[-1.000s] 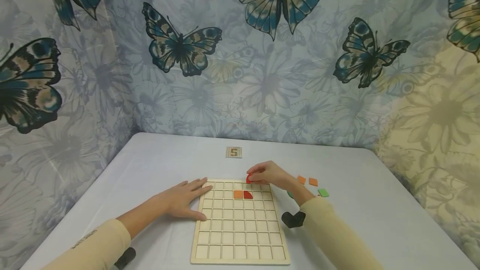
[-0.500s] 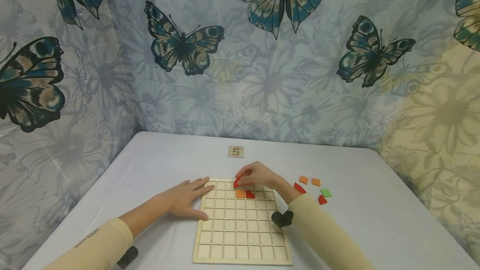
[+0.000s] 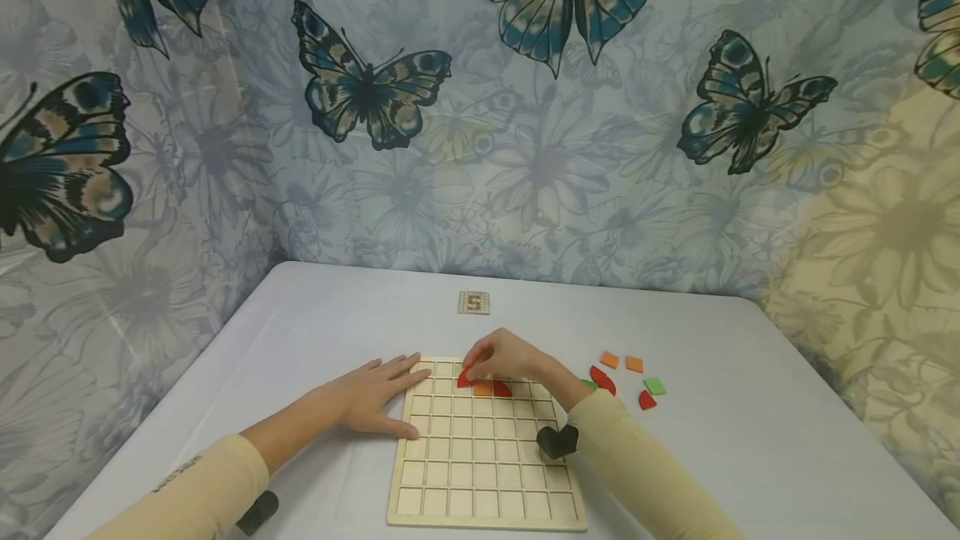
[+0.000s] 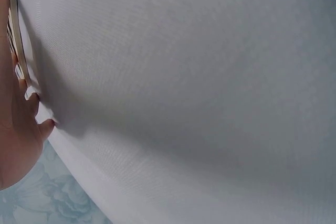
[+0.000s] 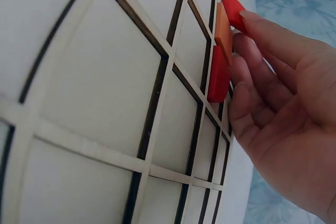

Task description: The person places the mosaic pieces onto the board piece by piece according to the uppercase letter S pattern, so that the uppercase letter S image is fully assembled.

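Observation:
A wooden grid board [image 3: 486,473] lies on the white table. My left hand [image 3: 367,397] rests at its left edge with fingers spread, the thumb on the frame. My right hand [image 3: 504,355] pinches a red tile [image 3: 463,378] with a curved edge between thumb and fingers, over a cell in the second row. Just right of it, an orange square tile [image 3: 483,389] and a red quarter-circle tile [image 3: 502,390] sit side by side in cells. In the right wrist view the pinched red tile [image 5: 232,11] is tilted, close beside the orange tile [image 5: 223,32].
Right of the board lie two orange squares [image 3: 634,364], a green square [image 3: 655,386], red curved tiles [image 3: 647,400] and a green piece [image 3: 589,384] partly hidden by the right wrist. A small card with an S pattern [image 3: 474,302] lies behind the board.
My right hand has moved left and down with the red tile, from the board's top edge to beside the orange square. The left hand stays in place.

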### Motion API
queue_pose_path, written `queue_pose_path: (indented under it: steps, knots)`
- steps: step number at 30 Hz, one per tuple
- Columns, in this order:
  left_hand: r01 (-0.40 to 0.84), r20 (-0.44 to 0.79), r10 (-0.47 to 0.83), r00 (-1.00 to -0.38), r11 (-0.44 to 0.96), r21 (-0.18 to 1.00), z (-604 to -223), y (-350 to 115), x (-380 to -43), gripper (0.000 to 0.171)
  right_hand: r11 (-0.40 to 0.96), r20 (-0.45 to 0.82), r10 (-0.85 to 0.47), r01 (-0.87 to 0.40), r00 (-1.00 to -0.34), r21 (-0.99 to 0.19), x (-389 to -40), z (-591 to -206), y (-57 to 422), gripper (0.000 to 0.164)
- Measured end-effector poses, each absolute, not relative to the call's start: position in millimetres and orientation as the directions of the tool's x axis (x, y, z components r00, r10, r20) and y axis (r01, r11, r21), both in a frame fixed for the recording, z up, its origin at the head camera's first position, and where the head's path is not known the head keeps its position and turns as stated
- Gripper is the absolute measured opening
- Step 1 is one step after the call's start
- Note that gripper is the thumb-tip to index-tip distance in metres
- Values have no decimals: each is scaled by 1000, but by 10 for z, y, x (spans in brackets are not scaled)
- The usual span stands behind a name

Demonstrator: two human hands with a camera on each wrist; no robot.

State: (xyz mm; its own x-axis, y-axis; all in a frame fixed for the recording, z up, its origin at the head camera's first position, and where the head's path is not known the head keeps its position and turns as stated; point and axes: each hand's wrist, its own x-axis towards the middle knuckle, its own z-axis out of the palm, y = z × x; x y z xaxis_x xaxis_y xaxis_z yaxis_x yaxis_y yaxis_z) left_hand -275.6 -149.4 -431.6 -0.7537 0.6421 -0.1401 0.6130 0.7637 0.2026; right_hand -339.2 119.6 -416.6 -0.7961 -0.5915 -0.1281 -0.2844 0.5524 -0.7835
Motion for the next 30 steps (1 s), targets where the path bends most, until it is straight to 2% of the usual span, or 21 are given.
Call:
queue_pose_path:
  steps: [10,21,30]
  knots:
    - [610,-150,640,-754,766,204,-4308,-1483,-2753,95,570,-111,-618,-346,-778,-745,-3371,-4184,1185,9]
    - [605,-153,635,-757,770,203,-4316,-1483,-2751,95,533,-83,-601,-321,-795,-783,-3323,-4155,1162,12]
    - [604,-155,633,-758,772,199,-4310,-1484,-2763,95,492,-55,-629,-342,-775,-801,-3324,-4170,1145,14]
